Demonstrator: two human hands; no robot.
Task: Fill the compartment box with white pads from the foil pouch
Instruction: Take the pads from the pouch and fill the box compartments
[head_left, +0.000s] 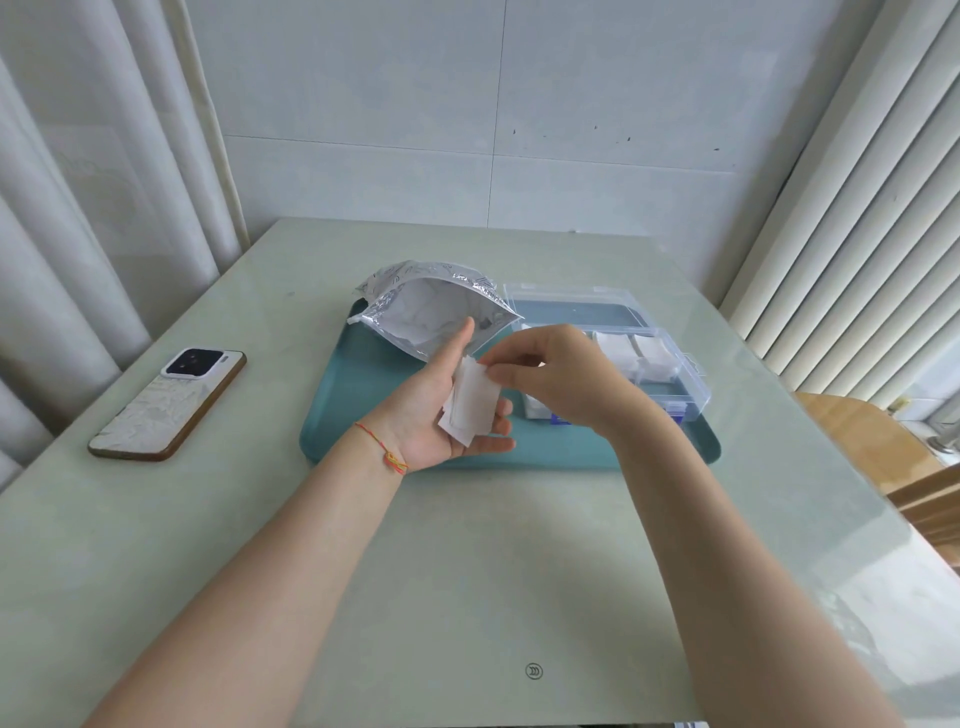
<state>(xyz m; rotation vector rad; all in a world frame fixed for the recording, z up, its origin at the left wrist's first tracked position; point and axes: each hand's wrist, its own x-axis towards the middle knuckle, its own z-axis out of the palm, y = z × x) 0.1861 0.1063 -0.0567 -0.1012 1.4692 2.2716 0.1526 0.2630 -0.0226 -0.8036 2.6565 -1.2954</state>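
My left hand (431, 410) is palm up over the teal tray (363, 395), holding a small stack of white pads (470, 402) across its fingers. My right hand (556, 376) pinches the top edge of that stack between thumb and fingers. The silver foil pouch (431, 306) lies open on the tray's back left, its mouth toward my hands. The clear compartment box (670, 364) stands open on the tray's right, with white pads (639, 353) in some compartments. My right wrist hides part of the box's front.
A phone (166, 405) lies face down on the pale green table (467, 571), left of the tray. Curtains hang at the left and right. A wooden chair back (862, 441) shows past the table's right edge.
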